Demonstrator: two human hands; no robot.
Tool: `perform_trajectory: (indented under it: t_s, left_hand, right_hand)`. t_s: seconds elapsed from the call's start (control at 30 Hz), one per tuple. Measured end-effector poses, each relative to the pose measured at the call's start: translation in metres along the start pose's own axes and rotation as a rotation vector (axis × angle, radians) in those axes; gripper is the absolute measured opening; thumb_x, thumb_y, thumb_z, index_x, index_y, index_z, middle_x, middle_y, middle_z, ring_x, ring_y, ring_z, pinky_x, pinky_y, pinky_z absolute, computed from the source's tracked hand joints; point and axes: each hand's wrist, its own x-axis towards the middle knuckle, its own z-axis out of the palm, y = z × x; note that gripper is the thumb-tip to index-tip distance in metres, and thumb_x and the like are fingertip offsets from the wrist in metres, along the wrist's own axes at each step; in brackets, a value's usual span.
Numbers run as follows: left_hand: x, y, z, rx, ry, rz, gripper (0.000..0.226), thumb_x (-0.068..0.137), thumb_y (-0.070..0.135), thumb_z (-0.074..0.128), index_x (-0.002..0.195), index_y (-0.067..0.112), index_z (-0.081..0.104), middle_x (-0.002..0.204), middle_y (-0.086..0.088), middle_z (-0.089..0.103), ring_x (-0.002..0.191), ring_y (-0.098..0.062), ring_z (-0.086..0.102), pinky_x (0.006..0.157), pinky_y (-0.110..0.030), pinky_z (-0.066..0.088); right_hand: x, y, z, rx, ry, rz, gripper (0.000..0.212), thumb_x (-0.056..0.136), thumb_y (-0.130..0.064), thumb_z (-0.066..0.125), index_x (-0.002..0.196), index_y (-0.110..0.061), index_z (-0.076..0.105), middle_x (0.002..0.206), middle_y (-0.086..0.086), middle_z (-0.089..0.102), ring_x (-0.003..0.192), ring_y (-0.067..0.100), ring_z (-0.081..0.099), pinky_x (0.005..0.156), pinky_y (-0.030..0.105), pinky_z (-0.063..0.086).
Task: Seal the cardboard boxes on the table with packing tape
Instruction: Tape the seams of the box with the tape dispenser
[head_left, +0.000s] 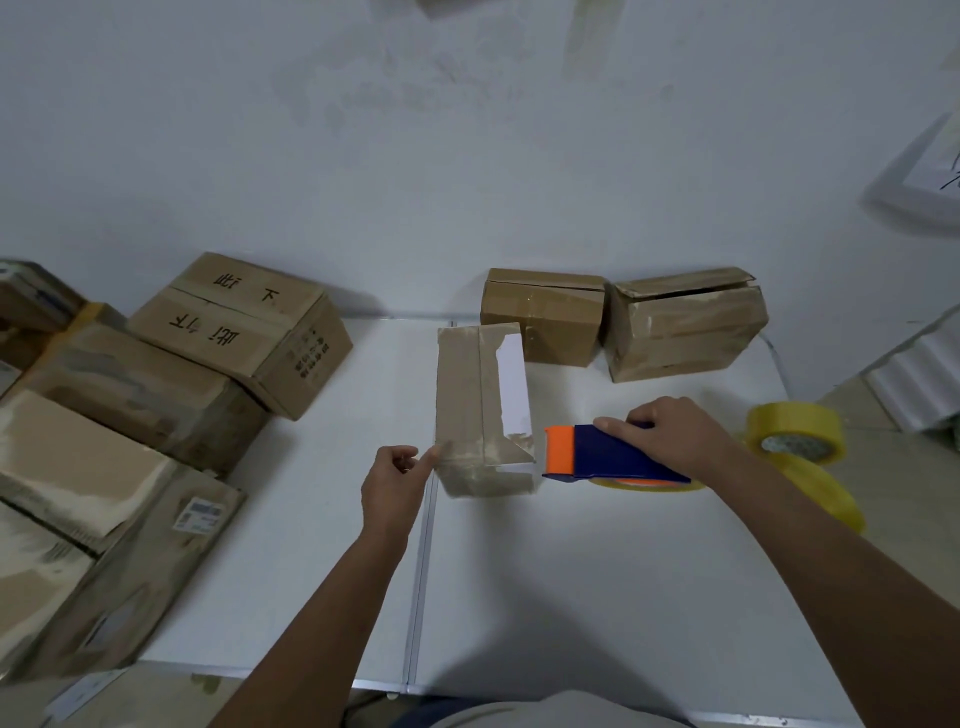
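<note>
A small cardboard box (467, 400) with a white label lies in the middle of the white table (571, 571). Clear tape runs across its near end. My left hand (397, 480) pinches the tape end at the box's near left corner. My right hand (675, 434) grips a blue and orange tape dispenser (608, 454) just right of the box's near right corner, its orange head close to the box. A yellowish tape roll sits in the dispenser.
Two more small boxes (543, 317) (685, 325) stand at the table's far edge against the wall. Several larger boxes (244, 327) are stacked on the left. Two yellow tape rolls (795, 431) lie at the table's right edge.
</note>
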Motion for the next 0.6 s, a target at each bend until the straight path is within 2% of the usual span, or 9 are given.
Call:
perform_trajectory:
  t_s: [0.13,0.27,0.4,0.6]
  left_hand:
    - [-0.001,-0.002,0.006,0.065,-0.032,-0.027,0.049,0.082,0.052,0.075,0.111,0.02,0.052,0.094,0.004,0.059,0.084,-0.004,0.055,0.074,-0.026,0.044]
    - [0.001,-0.006,0.01,0.069,-0.03,-0.038,0.046,0.085,0.045,0.074,0.115,0.016,0.054,0.097,0.001,0.06,0.091,-0.013,0.058,0.071,-0.024,0.041]
    - [0.005,-0.007,0.01,0.073,-0.037,-0.028,0.043,0.087,0.042,0.073,0.115,0.016,0.054,0.097,0.0,0.06,0.09,-0.012,0.057,0.068,-0.022,0.042]
    - [0.025,0.002,-0.001,0.105,-0.059,-0.014,0.043,0.086,0.043,0.074,0.113,0.017,0.054,0.098,0.001,0.061,0.092,-0.014,0.058,0.069,-0.023,0.042]
  right_hand:
    - [0.005,0.003,0.003,-0.004,-0.031,0.004,0.053,0.089,-0.07,0.042,0.076,-0.028,0.069,0.068,-0.01,0.064,0.069,0.007,0.062,0.067,0.026,0.049]
    - [0.008,0.005,0.007,-0.015,-0.053,0.006,0.053,0.09,-0.069,0.042,0.079,-0.026,0.071,0.069,-0.009,0.065,0.069,0.007,0.062,0.067,0.025,0.048]
    - [0.01,0.007,0.014,-0.022,-0.069,0.034,0.055,0.09,-0.07,0.041,0.077,-0.026,0.07,0.07,-0.008,0.066,0.068,0.008,0.063,0.07,0.028,0.05]
    - [0.011,0.003,0.028,0.01,-0.075,0.056,0.056,0.09,-0.07,0.039,0.079,-0.025,0.07,0.07,-0.007,0.066,0.067,0.008,0.063,0.064,0.022,0.047]
